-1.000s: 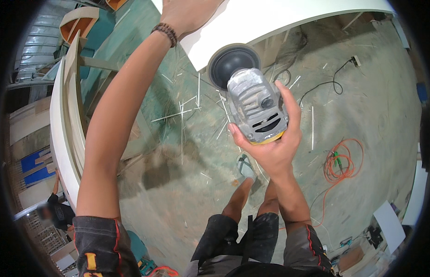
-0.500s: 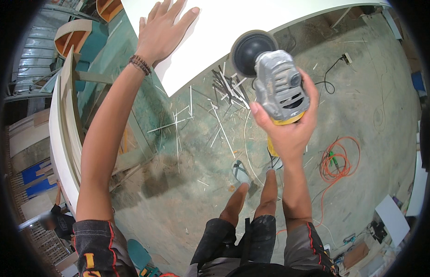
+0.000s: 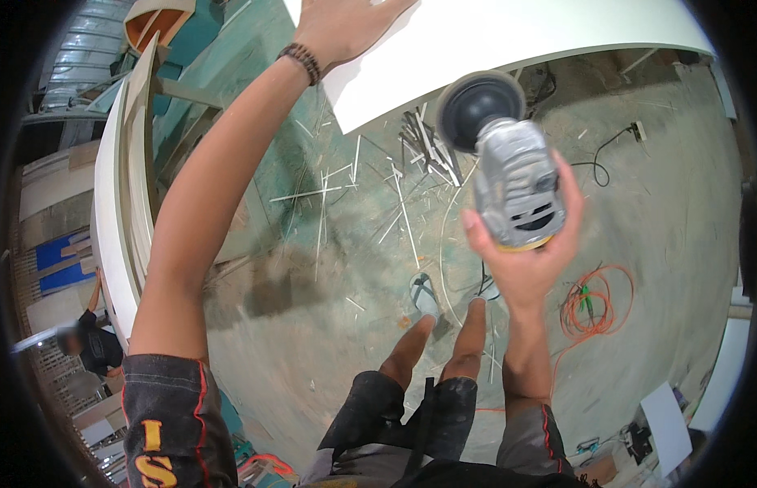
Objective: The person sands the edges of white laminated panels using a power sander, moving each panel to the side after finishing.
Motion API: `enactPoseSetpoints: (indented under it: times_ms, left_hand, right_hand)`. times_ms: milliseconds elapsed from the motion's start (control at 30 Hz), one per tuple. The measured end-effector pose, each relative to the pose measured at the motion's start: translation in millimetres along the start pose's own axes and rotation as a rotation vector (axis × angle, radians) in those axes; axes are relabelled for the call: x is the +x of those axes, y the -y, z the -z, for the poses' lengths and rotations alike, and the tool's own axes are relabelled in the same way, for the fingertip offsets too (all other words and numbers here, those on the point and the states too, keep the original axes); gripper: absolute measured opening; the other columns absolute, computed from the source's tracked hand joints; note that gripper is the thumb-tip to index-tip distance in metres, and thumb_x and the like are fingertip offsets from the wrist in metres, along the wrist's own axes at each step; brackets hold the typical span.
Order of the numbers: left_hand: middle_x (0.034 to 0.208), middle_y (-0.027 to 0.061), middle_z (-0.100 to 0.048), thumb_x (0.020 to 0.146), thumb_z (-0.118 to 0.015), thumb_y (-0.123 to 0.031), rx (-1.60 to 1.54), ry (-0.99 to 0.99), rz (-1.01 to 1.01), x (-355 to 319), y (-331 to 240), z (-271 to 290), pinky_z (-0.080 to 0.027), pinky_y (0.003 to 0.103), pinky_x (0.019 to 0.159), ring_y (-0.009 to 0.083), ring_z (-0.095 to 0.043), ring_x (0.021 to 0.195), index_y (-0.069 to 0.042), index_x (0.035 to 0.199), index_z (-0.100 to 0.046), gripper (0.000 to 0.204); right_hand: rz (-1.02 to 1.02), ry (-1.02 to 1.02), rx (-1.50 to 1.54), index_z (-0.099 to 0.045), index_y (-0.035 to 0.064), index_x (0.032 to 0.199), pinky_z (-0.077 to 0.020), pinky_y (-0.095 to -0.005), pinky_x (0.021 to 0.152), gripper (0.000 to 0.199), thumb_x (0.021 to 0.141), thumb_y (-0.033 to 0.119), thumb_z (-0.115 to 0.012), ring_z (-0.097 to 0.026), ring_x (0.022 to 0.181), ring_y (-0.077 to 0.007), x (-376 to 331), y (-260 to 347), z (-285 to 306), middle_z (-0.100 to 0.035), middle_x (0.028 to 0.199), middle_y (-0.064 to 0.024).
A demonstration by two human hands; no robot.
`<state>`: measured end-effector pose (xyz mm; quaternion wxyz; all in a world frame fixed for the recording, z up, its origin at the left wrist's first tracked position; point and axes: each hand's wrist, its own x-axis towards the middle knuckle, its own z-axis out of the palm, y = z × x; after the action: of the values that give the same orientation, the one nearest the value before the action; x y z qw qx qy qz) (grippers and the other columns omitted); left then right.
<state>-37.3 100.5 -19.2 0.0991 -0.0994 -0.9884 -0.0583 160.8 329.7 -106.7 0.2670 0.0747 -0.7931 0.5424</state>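
My left hand (image 3: pixel 346 31) rests on a white panel (image 3: pixel 509 32), near its corner, with the thumb stretched out. The upper picture edge cuts off its other fingers. In my right hand (image 3: pixel 526 264) is an angle grinder (image 3: pixel 521 183) with a grey, tape-wrapped head and a bit of yellow body showing. Its round black sanding pad (image 3: pixel 480 110) faces upward in the picture, just off the panel's curved near edge. Whether pad and edge touch, I cannot tell.
Thin offcut strips (image 3: pixel 427 146) lie scattered on the floor below the panel. A coiled orange cord (image 3: pixel 594 301) is to the right, a black plug lead (image 3: pixel 602 163) farther off. Curved white-edged boards (image 3: pixel 118 203) stand at left, and another person (image 3: pixel 94 342) is behind them.
The angle grinder has come down and right, its pad shifting from overlapping the panel to just off its edge. My left hand keeps its place on the panel while the view has shifted.
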Motion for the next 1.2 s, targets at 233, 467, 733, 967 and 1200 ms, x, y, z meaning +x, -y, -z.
enactPoseSetpoints:
  times_ms: [233,467,733,967,1200]
  left_hand:
    - [0.161,0.0266,-0.037,0.102,-0.041,-0.062,0.008,-0.086,-0.102,5.5,33.8,-22.8,-0.025,0.055,0.122,0.0445,-0.034,0.149,-0.010,0.156,-0.044,0.075]
    - [0.162,0.0252,-0.036,0.102,-0.041,-0.063,-0.005,-0.056,-0.017,0.8,21.5,-11.2,-0.024,0.054,0.124,0.0431,-0.033,0.150,-0.012,0.157,-0.043,0.076]
    - [0.162,0.0241,-0.037,0.102,-0.040,-0.063,0.036,-0.039,-0.008,3.5,23.7,-16.6,-0.024,0.055,0.124,0.0423,-0.033,0.150,-0.013,0.157,-0.042,0.075]
    - [0.160,0.0242,-0.040,0.102,-0.041,-0.060,0.061,-0.055,-0.025,3.9,20.9,-16.7,-0.027,0.054,0.122,0.0416,-0.035,0.149,-0.013,0.156,-0.044,0.071]
    - [0.156,0.0262,-0.044,0.103,-0.042,-0.057,0.028,-0.086,-0.085,5.7,22.6,-18.7,-0.028,0.052,0.121,0.0415,-0.038,0.146,-0.012,0.154,-0.046,0.068]
  right_hand:
    - [0.086,0.156,0.028,-0.046,-0.0009,0.146,-0.0521,-0.0377,0.100,0.103,0.062,0.024,-0.098,-0.062,0.119,-0.0270,-37.5,28.9,-42.1,-0.057,0.138,-0.0164]
    - [0.131,0.131,0.049,-0.048,-0.0024,0.144,-0.0598,-0.0380,0.092,0.097,0.065,0.026,-0.096,-0.071,0.111,-0.0317,-36.4,34.4,-54.0,-0.062,0.135,-0.0210]
    - [-0.019,0.095,0.075,-0.045,-0.0004,0.147,-0.0491,-0.0383,0.103,0.096,0.067,0.017,-0.095,-0.058,0.123,-0.0257,-27.6,28.0,-41.1,-0.053,0.136,-0.0157]
    - [-0.054,0.003,0.125,-0.046,-0.0012,0.145,-0.0506,-0.0380,0.100,0.094,0.067,0.017,-0.096,-0.059,0.120,-0.0262,-17.9,14.1,-33.0,-0.055,0.132,-0.0154]
    - [-0.044,0.129,0.084,-0.046,-0.0006,0.146,-0.0486,-0.0392,0.104,0.098,0.065,0.021,-0.096,-0.059,0.122,-0.0268,-29.5,28.2,-39.8,-0.056,0.134,-0.0164]
